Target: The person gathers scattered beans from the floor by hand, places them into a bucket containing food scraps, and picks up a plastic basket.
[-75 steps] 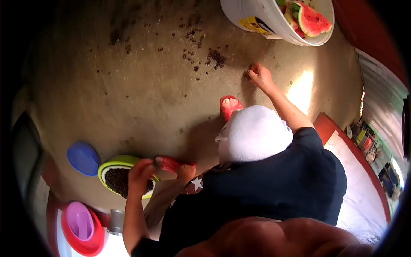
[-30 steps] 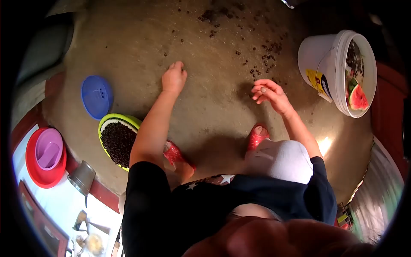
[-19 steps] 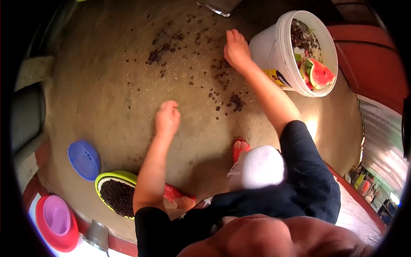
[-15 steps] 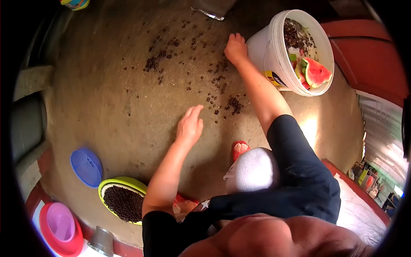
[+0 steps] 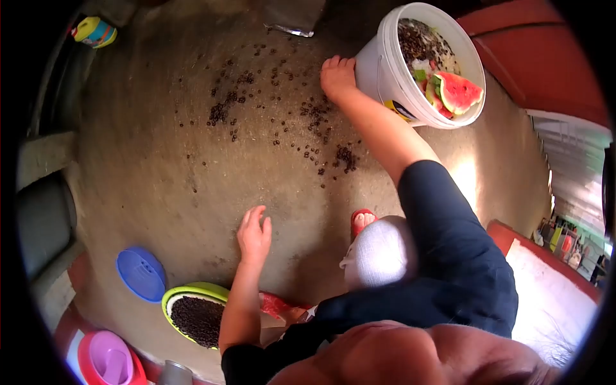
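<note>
Dark beans (image 5: 221, 112) lie scattered over the brown floor in loose clusters. My right hand (image 5: 338, 77) rests on the floor beside the white bucket (image 5: 369, 70), above the beans, with its fingers slightly apart and nothing visible in them. The bucket holds scraps, dark beans and a piece of watermelon (image 5: 459, 93). Over bare floor, my left hand (image 5: 255, 237) hangs with thumb and fingers apart, holding nothing. Near my left forearm stands a green basin (image 5: 168, 296) full of dark beans (image 5: 197, 319).
A blue basin (image 5: 141, 274) sits left of the green one. Pink and red basins (image 5: 109, 356) and a metal pot (image 5: 175, 373) are at the lower left. A dustpan-like object (image 5: 292, 16) lies at the top, a yellow-blue container (image 5: 95, 32) at the upper left.
My left hand has moved down and left, away from the beans. My right hand stays beside the bucket. The view has shifted slightly, showing more of the yellow-blue container.
</note>
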{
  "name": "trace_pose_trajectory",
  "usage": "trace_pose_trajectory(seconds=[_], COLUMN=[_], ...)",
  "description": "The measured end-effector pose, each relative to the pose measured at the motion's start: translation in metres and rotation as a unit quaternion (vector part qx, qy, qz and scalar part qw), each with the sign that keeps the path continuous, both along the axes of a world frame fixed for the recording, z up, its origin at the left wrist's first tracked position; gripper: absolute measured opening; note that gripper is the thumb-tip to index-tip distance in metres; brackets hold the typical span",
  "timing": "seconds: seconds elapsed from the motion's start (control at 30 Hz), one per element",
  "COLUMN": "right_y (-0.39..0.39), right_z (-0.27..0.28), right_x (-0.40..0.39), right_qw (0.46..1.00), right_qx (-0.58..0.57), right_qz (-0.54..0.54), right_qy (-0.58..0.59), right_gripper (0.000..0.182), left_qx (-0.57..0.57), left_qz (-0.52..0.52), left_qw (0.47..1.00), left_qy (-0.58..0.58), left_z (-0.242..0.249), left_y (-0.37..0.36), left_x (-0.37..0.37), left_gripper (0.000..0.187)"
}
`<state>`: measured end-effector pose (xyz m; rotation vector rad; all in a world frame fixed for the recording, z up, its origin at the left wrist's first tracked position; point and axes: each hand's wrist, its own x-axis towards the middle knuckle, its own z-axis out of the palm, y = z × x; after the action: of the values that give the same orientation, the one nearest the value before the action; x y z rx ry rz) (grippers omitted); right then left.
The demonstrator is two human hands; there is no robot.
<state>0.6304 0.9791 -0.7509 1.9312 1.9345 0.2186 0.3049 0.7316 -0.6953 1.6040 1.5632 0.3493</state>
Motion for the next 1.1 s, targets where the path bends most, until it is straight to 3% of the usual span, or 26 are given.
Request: trace_pose_trajectory(seconds=[0.03, 0.17, 0.27, 0.3, 0.37, 0.4, 0.43, 0.5, 0.57, 0.67, 0.73, 0.83, 0.9, 1.1], right_y=[-0.002, -0.011, -0.022, -0.019, -0.016, -0.007, 0.007, 0.031, 0.046, 0.057, 0.066, 0.073, 0.073, 0.043], right_z=[-0.006, -0.008, 0.031, 0.037, 0.042, 0.030, 0.016, 0.005, 0.005, 0.017, 0.003, -0.018, -0.023, 0.006], right_x=[0.003, -0.001, -0.011, -0.012, -0.012, -0.006, 0.000, 0.001, -0.003, -0.030, -0.034, -0.032, -0.028, -0.064], right_qw=[0.996, 0.996, 0.972, 0.973, 0.990, 0.991, 0.991, 0.984, 0.981, 0.972, 0.971, 0.970, 0.934, 0.925], right_qx=[-0.033, -0.024, -0.189, -0.188, -0.076, 0.005, 0.007, 0.095, 0.096, 0.028, 0.047, 0.085, 0.120, 0.091], right_qz=[-0.019, 0.005, -0.060, -0.057, 0.003, 0.027, 0.031, -0.040, -0.048, 0.081, 0.077, 0.080, 0.157, 0.163], right_qy=[-0.086, -0.084, 0.125, 0.119, 0.122, 0.130, 0.130, 0.147, 0.163, 0.220, 0.219, 0.213, 0.299, 0.332], right_gripper=[0.036, 0.034, 0.031, 0.031, 0.027, 0.022, 0.022, 0.022, 0.022, 0.022, 0.022, 0.024, 0.027, 0.019], left_qx=[-0.001, 0.029, 0.055, 0.093, 0.129, 0.176, 0.225, 0.215, 0.210, 0.119, 0.037, 0.008, 0.004, -0.045], left_qz=[-0.009, -0.022, -0.014, -0.002, 0.011, -0.012, -0.033, -0.047, -0.037, -0.059, -0.078, -0.078, -0.077, -0.111], left_qw=[1.000, 0.999, 0.998, 0.996, 0.991, 0.980, 0.963, 0.957, 0.940, 0.945, 0.948, 0.949, 0.949, 0.942], left_qy=[0.002, -0.028, -0.024, 0.006, 0.036, 0.091, 0.147, 0.190, 0.266, 0.299, 0.306, 0.304, 0.305, 0.313], left_z=[0.003, 0.002, -0.014, -0.022, -0.032, -0.037, -0.040, -0.046, -0.045, -0.046, -0.038, -0.030, -0.027, -0.024], left_y=[-0.001, 0.002, 0.007, 0.012, 0.023, 0.032, 0.042, 0.053, 0.056, 0.053, 0.058, 0.064, 0.066, 0.069], left_x=[0.003, 0.012, 0.007, 0.002, -0.004, -0.003, -0.004, -0.005, -0.003, -0.004, 0.000, 0.003, 0.002, 0.003], left_gripper=[0.028, 0.027, 0.026, 0.029, 0.032, 0.036, 0.041, 0.052, 0.058, 0.066, 0.075, 0.075, 0.078, 0.085])
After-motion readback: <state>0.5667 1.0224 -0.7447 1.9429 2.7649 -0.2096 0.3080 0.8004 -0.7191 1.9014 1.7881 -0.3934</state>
